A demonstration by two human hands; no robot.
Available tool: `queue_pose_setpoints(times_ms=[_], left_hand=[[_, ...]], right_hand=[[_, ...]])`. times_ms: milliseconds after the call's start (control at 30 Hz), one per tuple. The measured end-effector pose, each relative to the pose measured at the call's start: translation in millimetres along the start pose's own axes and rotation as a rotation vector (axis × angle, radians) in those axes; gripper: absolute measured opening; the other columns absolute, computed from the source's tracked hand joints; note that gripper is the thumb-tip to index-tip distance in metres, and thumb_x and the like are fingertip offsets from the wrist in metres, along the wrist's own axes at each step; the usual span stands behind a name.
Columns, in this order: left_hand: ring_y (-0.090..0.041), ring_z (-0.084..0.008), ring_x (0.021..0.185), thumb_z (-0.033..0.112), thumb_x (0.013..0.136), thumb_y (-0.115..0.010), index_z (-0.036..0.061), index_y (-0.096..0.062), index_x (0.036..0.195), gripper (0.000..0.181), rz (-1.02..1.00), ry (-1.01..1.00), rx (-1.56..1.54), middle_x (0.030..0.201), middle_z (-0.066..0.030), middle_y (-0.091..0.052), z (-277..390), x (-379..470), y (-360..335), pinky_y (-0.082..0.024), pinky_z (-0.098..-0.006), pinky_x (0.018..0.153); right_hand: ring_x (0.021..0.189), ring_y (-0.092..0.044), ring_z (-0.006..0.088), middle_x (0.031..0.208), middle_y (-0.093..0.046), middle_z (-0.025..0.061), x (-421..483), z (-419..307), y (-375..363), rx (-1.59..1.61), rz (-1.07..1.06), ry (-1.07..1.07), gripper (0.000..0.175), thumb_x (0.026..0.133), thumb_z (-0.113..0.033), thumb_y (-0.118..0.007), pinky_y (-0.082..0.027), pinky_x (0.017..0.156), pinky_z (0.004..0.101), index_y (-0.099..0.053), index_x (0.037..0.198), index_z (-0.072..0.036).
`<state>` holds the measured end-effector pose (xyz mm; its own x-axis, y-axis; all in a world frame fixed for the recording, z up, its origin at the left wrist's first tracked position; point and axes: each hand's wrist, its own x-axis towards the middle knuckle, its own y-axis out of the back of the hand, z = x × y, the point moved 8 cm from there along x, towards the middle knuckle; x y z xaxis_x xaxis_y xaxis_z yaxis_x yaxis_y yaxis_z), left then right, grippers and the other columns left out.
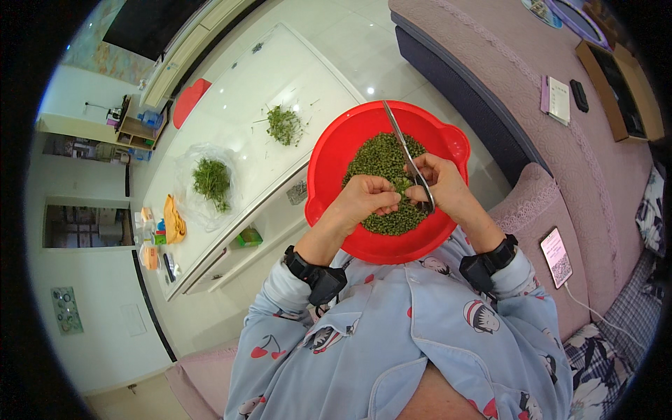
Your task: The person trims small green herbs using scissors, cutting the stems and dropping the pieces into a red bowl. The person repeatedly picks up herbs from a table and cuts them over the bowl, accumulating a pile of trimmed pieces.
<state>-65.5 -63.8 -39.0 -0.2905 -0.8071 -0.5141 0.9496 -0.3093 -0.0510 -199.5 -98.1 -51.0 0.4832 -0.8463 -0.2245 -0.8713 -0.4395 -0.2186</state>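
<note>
A red plastic basin [328, 157] rests on my lap, holding a heap of small round green berries or beans [380, 152]. Over the heap, my left hand [370, 197] has thumb and fingers pinched on a small green sprig [401, 185]. My right hand [441, 181] faces it with its fingertips close to the same sprig. Metal scissors [397, 134] hang in my right hand, their blades pointing away from me past the basin's far rim and their dark handle by the fingers. The exact grip on the handle is partly hidden.
To the left, a white coffee table [257, 163] bears a pile of cut green stems [283, 125], a plastic bag [184, 168] with green sprigs [211, 181] and a yellow cloth [174, 220]. On the pink sofa at right lies a phone [556, 257] with a cable.
</note>
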Motion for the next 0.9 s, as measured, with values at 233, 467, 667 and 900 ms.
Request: queue_pose_setpoints(times_ms=[233, 467, 667, 900], left_hand=[[-0.051, -0.0080, 0.057, 0.011, 0.082, -0.061, 0.0079, -0.057, 0.074, 0.010, 0.198, -0.025, -0.201, 0.066, -0.0014, -0.058, 3, 0, 30, -0.041, -0.0210, 0.054], [-0.052, -0.0075, 0.061, 0.013, 0.087, -0.060, 0.0063, -0.059, 0.080, 0.010, 0.356, -0.143, -0.494, 0.072, -0.0014, -0.058, 11, 1, 57, -0.045, -0.0225, 0.057], [-0.053, -0.0087, 0.065, 0.016, 0.088, -0.060, 0.0070, -0.059, 0.083, 0.011, 0.429, -0.192, -0.534, 0.075, -0.0009, -0.059, 15, 0, 65, -0.046, -0.0245, 0.061], [-0.054, -0.0076, 0.066, 0.017, 0.089, -0.060, 0.0083, -0.059, 0.085, 0.010, 0.370, -0.106, -0.496, 0.076, 0.0000, -0.060, 2, 3, 46, -0.047, -0.0230, 0.063]], right_hand=[[0.062, -0.061, 0.0117, 0.074, -0.061, 0.0052, -12, -13, 8, 0.072, 0.024, -0.037, 0.033, 0.082, -0.020, -0.065, -0.043, 0.052, 0.0193, -0.053, 0.105, 0.000], [0.065, -0.063, 0.0104, 0.075, -0.063, 0.0052, -42, -14, -29, 0.142, -0.221, -0.119, 0.043, 0.090, -0.035, -0.056, -0.043, 0.049, 0.0174, -0.052, 0.115, -0.001], [0.064, -0.060, 0.0073, 0.079, -0.064, 0.0051, -45, -9, -39, 0.029, -0.280, -0.155, 0.040, 0.090, -0.032, -0.057, -0.041, 0.051, 0.0163, -0.052, 0.114, -0.001], [0.056, -0.055, 0.0066, 0.071, -0.060, 0.0023, -40, -11, -38, -0.050, -0.191, -0.109, 0.035, 0.086, -0.029, -0.065, -0.038, 0.046, 0.0187, -0.055, 0.106, -0.003]])
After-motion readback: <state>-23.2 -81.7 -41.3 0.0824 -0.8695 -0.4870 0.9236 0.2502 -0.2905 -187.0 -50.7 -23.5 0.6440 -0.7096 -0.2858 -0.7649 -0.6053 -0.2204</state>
